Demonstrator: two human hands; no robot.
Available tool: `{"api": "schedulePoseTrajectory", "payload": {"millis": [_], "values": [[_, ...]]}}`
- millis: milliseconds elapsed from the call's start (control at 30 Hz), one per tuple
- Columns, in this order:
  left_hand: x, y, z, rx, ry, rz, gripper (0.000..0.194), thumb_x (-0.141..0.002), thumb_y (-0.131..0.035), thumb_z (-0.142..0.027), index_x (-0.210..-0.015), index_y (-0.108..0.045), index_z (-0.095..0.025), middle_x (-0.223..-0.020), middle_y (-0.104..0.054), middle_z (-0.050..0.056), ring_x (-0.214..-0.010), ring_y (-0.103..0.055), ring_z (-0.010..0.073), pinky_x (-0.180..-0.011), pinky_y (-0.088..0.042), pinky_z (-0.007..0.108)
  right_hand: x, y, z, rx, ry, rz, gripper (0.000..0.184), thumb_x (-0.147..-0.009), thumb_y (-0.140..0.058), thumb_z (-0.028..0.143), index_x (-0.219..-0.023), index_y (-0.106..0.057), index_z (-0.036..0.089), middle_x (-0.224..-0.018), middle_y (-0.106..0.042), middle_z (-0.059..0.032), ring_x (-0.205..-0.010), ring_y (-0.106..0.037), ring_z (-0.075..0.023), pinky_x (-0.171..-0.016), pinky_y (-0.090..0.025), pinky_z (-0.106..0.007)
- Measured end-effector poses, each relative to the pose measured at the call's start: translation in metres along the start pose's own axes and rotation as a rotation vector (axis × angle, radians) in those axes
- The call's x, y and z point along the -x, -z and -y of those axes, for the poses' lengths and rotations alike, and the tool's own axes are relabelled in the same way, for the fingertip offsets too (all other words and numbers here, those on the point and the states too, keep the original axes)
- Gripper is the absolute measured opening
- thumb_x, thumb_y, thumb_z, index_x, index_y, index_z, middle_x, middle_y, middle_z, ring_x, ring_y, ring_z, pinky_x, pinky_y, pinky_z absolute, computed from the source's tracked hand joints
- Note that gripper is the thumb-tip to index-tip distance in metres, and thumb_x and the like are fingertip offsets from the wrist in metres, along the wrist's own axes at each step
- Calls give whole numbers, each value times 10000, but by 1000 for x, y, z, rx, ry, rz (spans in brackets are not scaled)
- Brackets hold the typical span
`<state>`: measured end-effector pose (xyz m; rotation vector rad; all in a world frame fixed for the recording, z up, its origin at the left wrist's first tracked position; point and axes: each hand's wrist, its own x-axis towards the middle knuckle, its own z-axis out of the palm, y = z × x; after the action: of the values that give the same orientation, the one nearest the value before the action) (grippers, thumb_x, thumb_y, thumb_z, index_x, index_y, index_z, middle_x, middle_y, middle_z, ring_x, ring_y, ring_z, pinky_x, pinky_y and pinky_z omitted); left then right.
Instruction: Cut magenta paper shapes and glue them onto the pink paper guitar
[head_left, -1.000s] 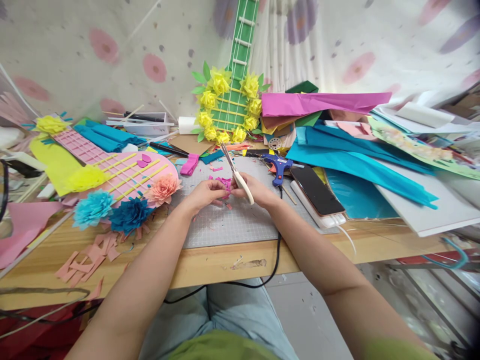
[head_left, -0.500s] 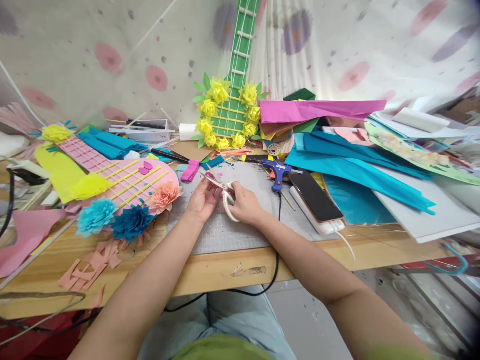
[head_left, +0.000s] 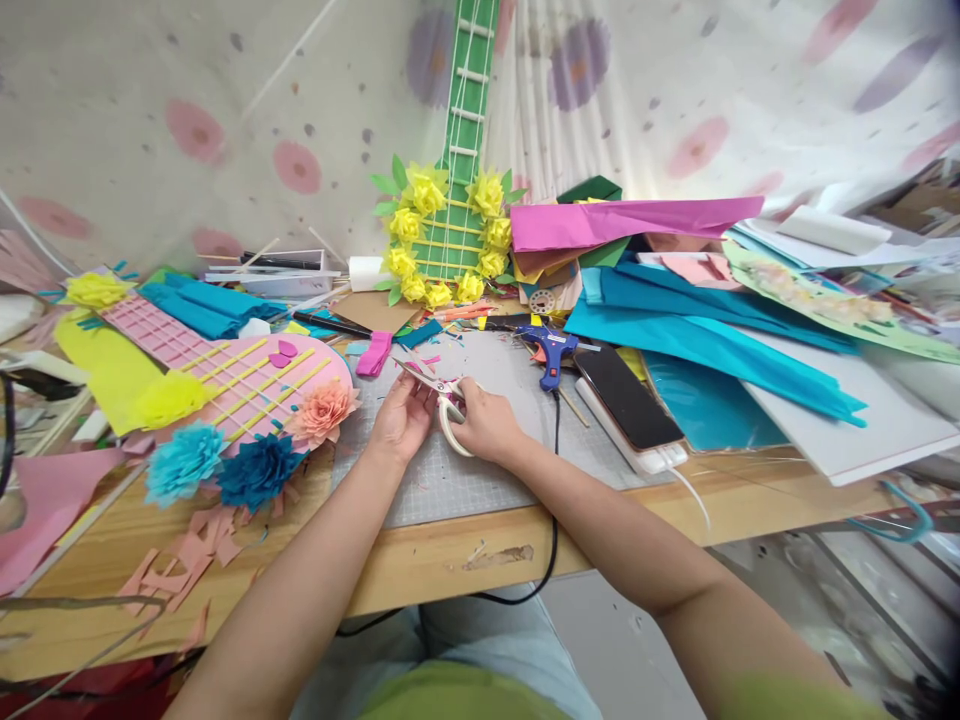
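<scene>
Over the grey mat (head_left: 517, 370), both forearms angle in from the lower corners and the hands meet just left of the middle, nearly touching. Here's the left hand (head_left: 401, 415), rolled so the palm faces up and inward, fingers curled, and a small magenta piece (head_left: 411, 368) is pinched at the fingertips, partly covered by the blades. And the right hand (head_left: 484, 420), back of the hand uppermost, wrist fairly straight, has its fingers wrapped round the white handles of the scissors (head_left: 444, 388); exactly how they sit inside the loops, I can't tell. The blades point away to the left, right across the left fingertips, with one white loop hanging below the right hand's fingers. The right forearm crosses the mat's front edge, over the black cable (head_left: 557, 430) that runs from the glue gun (head_left: 551, 350). Just beyond the left fingertips sits a folded magenta strip (head_left: 374, 353); off the left wrist, the pink guitar (head_left: 251, 370) lies with its paper flowers, and the phone (head_left: 630, 397) rests right of the right hand.
</scene>
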<state>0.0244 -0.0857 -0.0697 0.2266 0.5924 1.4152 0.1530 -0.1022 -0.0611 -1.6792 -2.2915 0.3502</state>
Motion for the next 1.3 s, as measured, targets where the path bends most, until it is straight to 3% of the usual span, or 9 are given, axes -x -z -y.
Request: {"api": "schedulePoseTrajectory", "payload": {"millis": [367, 767, 1300], "values": [[2, -4, -2, -42, 3, -5, 103, -802, -509, -164, -795, -610, -177, -796, -658, -5, -759, -608, 81, -803, -463, 218, 1, 2, 0, -20, -27, 8, 363, -791, -403, 468, -985, -437, 164, -849, -655, -91, -745, -604, -205, -627, -359, -271], [3, -5, -3, 8, 95, 8, 214, -854, -426, -181, -778, -625, -172, -740, -657, -7, -684, -606, 77, -753, -479, 208, 1, 2, 1, -32, -40, 3, 377, -798, -398, 491, -976, -451, 163, -844, -661, -86, -732, -602, -193, -614, -342, -260], [-3, 3, -5, -125, -23, 49, 46, -753, -584, -184, -792, -608, -188, -788, -664, -14, -722, -614, 76, -735, -477, 199, -2, 6, -4, -28, -18, 18, 353, -802, -399, 481, -955, -476, 172, -783, -652, -69, -677, -585, -178, -575, -314, -245]]}}
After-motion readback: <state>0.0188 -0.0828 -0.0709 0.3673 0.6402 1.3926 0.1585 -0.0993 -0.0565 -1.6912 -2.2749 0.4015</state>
